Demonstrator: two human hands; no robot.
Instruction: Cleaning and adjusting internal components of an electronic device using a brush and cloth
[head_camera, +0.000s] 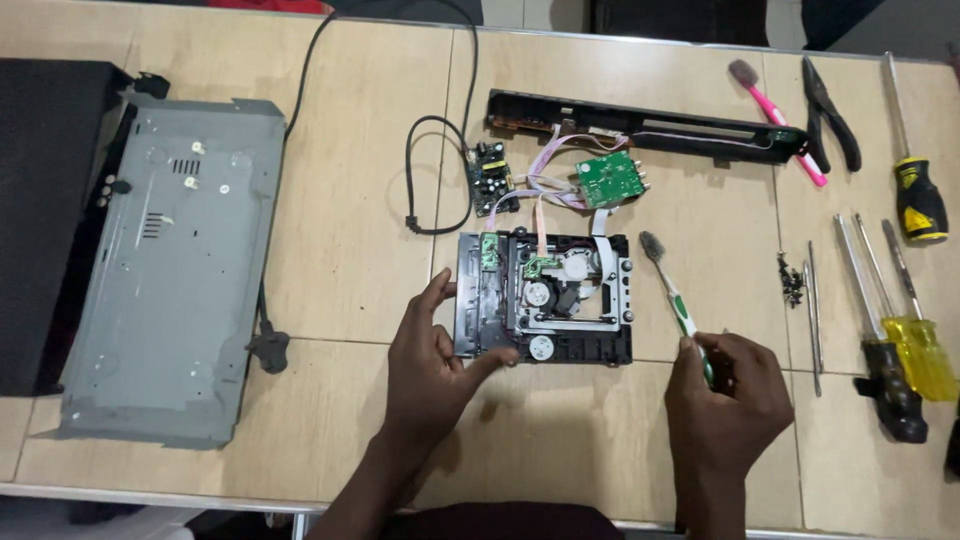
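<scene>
The left hand (432, 355) grips the near-left corner of the black plastic disc-drive mechanism (545, 298), thumb on its left edge and fingers closed along its near edge, so the mechanism lies just ahead of and to the right of that hand on the pale wooden tabletop (350, 250). The right hand (728, 395) is closed around the handle of a green and white toothbrush (672, 295), whose worn bristle head points away from the hand and lies just beside the right edge of the mechanism, not clearly touching it. The two hands are apart, with the mechanism's near-right corner between them.

Beyond the mechanism, ribbon cables join it to a small green circuit board (610, 180) and a dark power board (490, 175), and further off lies a long black front panel (640, 130). Well to the left of the left hand rests a grey sheet-metal chassis cover (170, 270). To the right of the right hand lie a small pile of dark screws (792, 280), yellow-handled screwdrivers (915, 350), black pliers (830, 115) and a pink brush (775, 115).
</scene>
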